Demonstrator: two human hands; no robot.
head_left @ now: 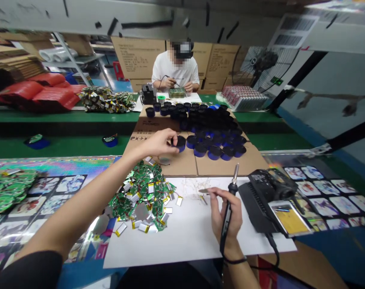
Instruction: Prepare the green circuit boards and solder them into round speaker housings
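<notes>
My left hand [163, 142] reaches over the cardboard, its fingers closed at the rim of a round black-and-blue housing [180, 144]. More such housings [214, 138] crowd together beyond and to the right of it. A soldering iron [227, 216] rests in my right hand [235, 214], tip pointing up and away. Between that hand's thumb and forefinger is a thin pointed tool [205, 190], perhaps tweezers; most of it is hidden. Under my left forearm lies a heap of green circuit boards [152, 180] with small silver battery cells [136, 197] wired to them.
White paper [188, 241] covers the bench, with a black soldering station [254, 204] and yellow sponge tray [290, 218] on the right. Beyond the cardboard [182, 166] runs a green conveyor [71, 140] carrying two housings. Opposite, a person [175, 70] works on boards. An overhead beam [158, 20] crosses above.
</notes>
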